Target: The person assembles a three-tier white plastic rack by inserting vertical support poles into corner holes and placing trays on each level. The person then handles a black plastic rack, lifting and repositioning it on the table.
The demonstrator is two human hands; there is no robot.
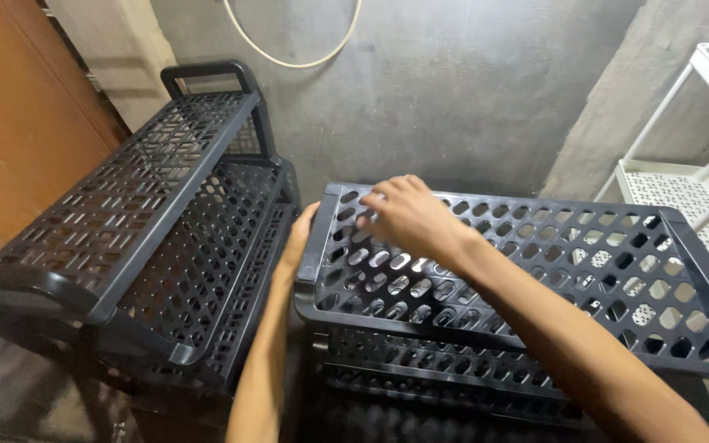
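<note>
right hand is lying flat on the top tray of the near black rack, fingers loosely spread and resting on the perforated floor close to its far left corner. it is gripping nothing; palm down, it is pressing or steadying the tray from above, by my reading.

left hand is reaching up along the outside of the same tray, at its left end wall. the fingers are going behind the rim and are hidden there, so i cannot tell whether they are closing on the wall or only touching it. the placement suggests the left is bracing the end while the right is bearing on top, which would be holding the tray square on the tiers below it.

the tray is sitting in the middle of the view, level, stacked over at least two more black trays of the same pattern; those lower ones are showing dimly under its front edge.

just left of it a second black rack is standing tilted, its shelves sloping toward the camera, handle at the top. it is near the tray but appears apart from it. a white shelf is standing at far right against the grey wall, and a pale hose loop is hanging above.
</note>
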